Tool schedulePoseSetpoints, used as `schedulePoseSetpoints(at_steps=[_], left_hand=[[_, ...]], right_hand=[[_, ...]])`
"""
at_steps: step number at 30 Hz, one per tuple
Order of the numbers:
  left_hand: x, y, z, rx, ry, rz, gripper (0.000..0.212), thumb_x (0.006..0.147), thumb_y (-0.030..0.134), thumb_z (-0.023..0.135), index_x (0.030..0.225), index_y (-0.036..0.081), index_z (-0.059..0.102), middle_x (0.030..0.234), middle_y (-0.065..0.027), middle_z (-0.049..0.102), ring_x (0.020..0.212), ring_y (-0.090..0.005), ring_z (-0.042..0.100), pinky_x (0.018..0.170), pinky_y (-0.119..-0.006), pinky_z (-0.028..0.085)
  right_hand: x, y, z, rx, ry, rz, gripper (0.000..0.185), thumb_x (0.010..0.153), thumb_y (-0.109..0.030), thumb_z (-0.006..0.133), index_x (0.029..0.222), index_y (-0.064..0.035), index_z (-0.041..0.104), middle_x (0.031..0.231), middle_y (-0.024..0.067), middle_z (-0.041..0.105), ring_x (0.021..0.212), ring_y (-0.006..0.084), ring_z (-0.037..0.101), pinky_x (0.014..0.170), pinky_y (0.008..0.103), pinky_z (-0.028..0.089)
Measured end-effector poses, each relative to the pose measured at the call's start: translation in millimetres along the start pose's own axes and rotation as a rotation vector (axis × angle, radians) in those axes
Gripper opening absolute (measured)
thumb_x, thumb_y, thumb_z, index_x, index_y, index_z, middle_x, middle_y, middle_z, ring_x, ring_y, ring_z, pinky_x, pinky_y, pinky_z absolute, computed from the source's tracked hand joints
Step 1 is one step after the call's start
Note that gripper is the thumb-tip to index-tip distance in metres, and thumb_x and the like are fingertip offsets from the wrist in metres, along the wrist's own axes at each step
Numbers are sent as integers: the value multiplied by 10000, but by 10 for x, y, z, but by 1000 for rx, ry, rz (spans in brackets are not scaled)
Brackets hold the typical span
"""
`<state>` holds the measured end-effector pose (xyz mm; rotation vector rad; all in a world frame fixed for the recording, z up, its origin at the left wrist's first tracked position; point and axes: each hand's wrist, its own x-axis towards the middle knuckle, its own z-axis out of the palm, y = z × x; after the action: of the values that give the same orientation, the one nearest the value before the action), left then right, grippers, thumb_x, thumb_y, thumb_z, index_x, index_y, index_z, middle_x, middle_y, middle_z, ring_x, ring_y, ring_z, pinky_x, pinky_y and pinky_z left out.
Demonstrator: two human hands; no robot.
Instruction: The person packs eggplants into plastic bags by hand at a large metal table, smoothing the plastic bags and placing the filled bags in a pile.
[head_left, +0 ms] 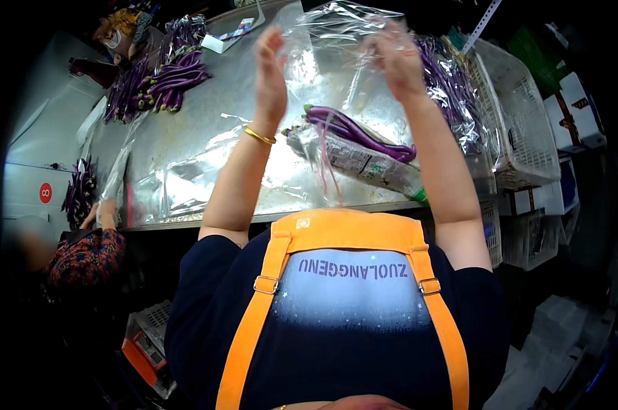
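My right hand (pixel 398 61), blurred by motion, is at a clear plastic bag (pixel 339 20) above the far part of the metal table (pixel 186 133). The film wraps about its fingers. My left hand (pixel 272 72) is raised at the bag's left side, fingers apart and blurred, with nothing seen in it. Between my forearms lie a few long purple eggplants (pixel 360 130) with green stems. They rest against a crumpled, printed plastic packet (pixel 370 166) with a green end. Pinkish strips (pixel 325 154) hang over the packet.
Loose eggplants (pixel 170 82) are heaped at the far left, and bagged ones (pixel 450 92) lie at the right. A white plastic crate (pixel 519 113) stands beyond them. Flat clear bags (pixel 186 189) cover the table's near left. Two other people work at the left, one close to the near edge.
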<state>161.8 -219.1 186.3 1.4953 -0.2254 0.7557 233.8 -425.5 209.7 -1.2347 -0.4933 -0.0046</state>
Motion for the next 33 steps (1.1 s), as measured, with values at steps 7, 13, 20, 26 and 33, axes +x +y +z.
schedulePoseSetpoints(at_steps=[7,13,20,26,33], left_hand=[[-1991,-1120,-280,1244,-830,184,760,899,581,494,1525,200,290,1605,-67,201,1493,-271,118,1174,-560,15],[-1928,-1088,-201,1173,-821,82,693,904,568,516,1474,194,389,1575,-86,256,1470,-300,170,1160,-571,46],[-831,-426,477,371,-401,33,1014,804,434,757,1522,38,162,1543,-245,217,1435,-389,212,1168,-452,201],[-1052,344,1559,-372,-901,-395,1213,706,561,785,1560,119,45,1612,-130,90,1470,-290,168,1153,-411,255],[-1309,896,2525,-779,-708,-1288,399,931,130,522,1327,143,469,1182,-98,595,985,-264,646,768,-385,596]], right_hand=[[-115,127,-2306,246,357,-212,319,886,-20,555,1203,-40,524,864,96,632,730,202,630,672,348,564],[-768,-813,-3326,-236,901,-209,161,915,-34,545,1066,-48,599,897,99,631,772,198,624,714,362,568],[-1470,-1081,-2288,-1038,431,-26,184,892,14,537,1042,-10,641,1005,66,630,904,163,607,785,294,504],[-1623,-683,-976,-715,-110,-461,108,851,-134,505,846,-30,531,880,85,532,870,233,529,790,333,440],[-2005,-1576,-1585,-1267,261,-212,184,902,-166,553,1081,-124,568,1119,79,576,1096,278,537,980,419,386]])
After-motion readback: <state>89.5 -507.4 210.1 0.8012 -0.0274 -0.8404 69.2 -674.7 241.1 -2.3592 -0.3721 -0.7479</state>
